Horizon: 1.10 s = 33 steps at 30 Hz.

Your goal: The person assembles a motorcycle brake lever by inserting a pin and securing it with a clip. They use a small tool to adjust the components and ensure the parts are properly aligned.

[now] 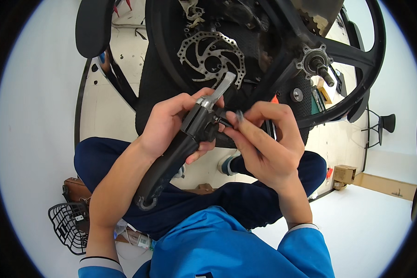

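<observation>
My left hand [164,121] is wrapped round a black tubular metal part [164,164], tilted with its lower end toward my lap. A flat silver lever [224,85] sticks out of its upper end. My right hand [275,143] pinches a thin dark rod with a shiny end [224,122] between thumb and fingers. The rod's tip meets the side of the black part; whether it is a bolt or a small key, I cannot tell. Just beyond my hands, a silver brake disc [204,76] lies on the black chair seat [153,76].
At the right, a black spoked wheel [354,58] with a bare axle [326,74] leans over the seat. A small round metal piece [296,95] sits near its rim. A black wire basket [66,227] stands at lower left, and a cardboard box [344,174] at right.
</observation>
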Each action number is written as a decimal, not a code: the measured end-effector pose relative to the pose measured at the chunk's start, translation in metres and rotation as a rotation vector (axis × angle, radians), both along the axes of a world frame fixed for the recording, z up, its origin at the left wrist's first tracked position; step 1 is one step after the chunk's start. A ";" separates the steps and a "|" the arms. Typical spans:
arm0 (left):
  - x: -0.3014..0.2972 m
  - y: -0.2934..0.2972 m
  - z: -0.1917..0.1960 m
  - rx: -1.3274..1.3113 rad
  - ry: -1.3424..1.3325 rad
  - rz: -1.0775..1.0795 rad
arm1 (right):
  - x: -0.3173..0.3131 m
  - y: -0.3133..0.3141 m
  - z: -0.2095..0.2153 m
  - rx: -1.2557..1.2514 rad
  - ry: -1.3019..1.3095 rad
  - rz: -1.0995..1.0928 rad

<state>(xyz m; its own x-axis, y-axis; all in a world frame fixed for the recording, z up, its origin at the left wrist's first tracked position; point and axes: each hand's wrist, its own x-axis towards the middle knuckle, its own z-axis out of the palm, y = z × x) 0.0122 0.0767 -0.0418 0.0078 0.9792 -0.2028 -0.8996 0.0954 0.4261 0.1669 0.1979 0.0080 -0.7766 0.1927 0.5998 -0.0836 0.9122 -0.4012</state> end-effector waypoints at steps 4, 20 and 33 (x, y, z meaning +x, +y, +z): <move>-0.001 -0.004 -0.001 0.009 0.012 -0.008 | 0.009 0.006 0.001 0.001 -0.101 0.079; 0.000 0.003 -0.004 -0.010 0.066 0.041 | 0.020 0.017 0.005 0.064 -0.028 0.298; 0.008 0.001 0.003 -0.009 0.575 0.120 | 0.006 0.009 -0.011 -1.024 -0.343 0.100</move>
